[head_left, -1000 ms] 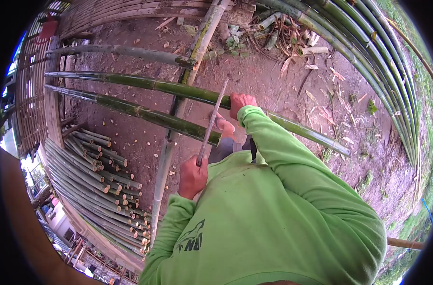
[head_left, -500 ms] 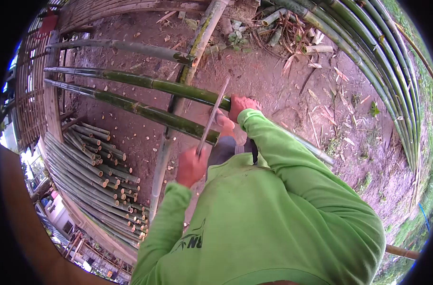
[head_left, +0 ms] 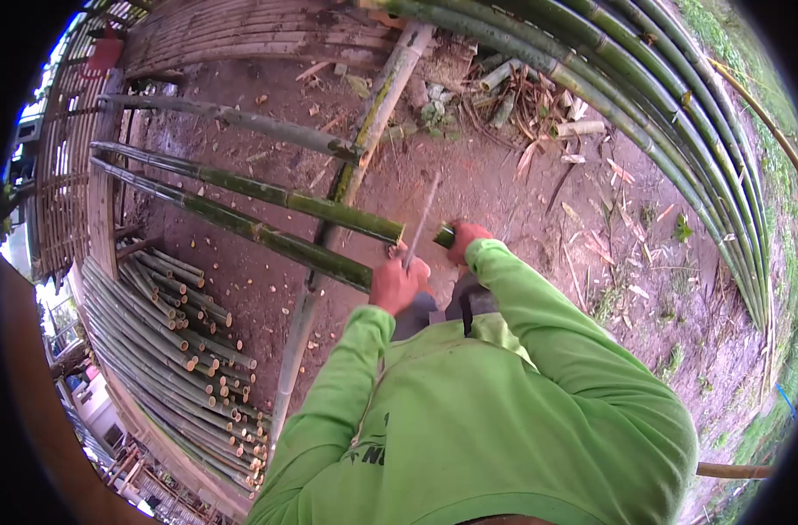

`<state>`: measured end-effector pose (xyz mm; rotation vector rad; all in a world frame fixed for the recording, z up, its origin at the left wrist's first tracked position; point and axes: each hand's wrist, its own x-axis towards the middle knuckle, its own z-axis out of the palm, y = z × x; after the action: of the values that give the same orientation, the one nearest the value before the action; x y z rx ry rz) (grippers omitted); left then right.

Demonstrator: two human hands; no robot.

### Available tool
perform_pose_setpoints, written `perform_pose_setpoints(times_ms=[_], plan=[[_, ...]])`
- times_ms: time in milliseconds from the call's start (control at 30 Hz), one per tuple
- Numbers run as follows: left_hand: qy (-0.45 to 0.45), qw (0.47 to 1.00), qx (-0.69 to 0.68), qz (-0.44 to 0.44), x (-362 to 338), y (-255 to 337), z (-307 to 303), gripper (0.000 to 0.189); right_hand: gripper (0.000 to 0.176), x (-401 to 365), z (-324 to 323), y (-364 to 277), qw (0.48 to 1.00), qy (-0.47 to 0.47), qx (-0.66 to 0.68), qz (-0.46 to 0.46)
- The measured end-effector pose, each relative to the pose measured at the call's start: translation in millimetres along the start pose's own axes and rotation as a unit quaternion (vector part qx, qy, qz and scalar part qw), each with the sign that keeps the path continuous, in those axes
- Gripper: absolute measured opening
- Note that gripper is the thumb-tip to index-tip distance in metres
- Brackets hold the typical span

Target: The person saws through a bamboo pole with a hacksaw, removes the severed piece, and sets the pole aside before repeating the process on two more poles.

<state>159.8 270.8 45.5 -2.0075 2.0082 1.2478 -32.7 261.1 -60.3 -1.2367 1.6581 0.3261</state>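
Observation:
My left hand (head_left: 396, 284) is closed around the lower end of a long thin saw (head_left: 424, 213), whose blade points up and away. In my right hand (head_left: 467, 241) is a short green bamboo piece (head_left: 444, 234), its cut end showing. A gap separates that piece from the cut end of a long green bamboo pole (head_left: 329, 210). Another green pole (head_left: 303, 251) lies below it, its end near my left wrist. Both rest across a bamboo crossbar (head_left: 299, 337).
A grey pole (head_left: 241, 121) also lies on the crossbar. Stacked bamboo (head_left: 154, 324) is at the lower left, long green poles (head_left: 661, 96) at the upper right. Scraps and offcuts (head_left: 513, 105) litter the dirt ground (head_left: 521, 192).
The upper green pole is now in two parts, with the short part in my right hand moved away. My left hand and the saw have moved right and up.

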Motion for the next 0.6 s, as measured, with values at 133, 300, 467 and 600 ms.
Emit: perform_pose_setpoints(times_ms=[133,300,467,600], plan=[[-0.025,0.994,-0.108,0.018,-60,35,-59,0.032,0.045,-27,-29,62,0.998,0.014,-0.026,0.054],[0.215,0.963,-0.146,0.067,-11,80,-82,0.028,0.038,-42,-39,124,0.994,0.027,-0.098,0.042],[0.292,0.953,0.075,0.035,175,92,-79,0.028,0.033,-53,-32,145,0.988,0.062,-0.134,-0.036],[0.268,0.949,0.14,0.09,285,65,-50,0.024,0.03,-75,-41,135,0.988,0.089,-0.082,-0.097]])
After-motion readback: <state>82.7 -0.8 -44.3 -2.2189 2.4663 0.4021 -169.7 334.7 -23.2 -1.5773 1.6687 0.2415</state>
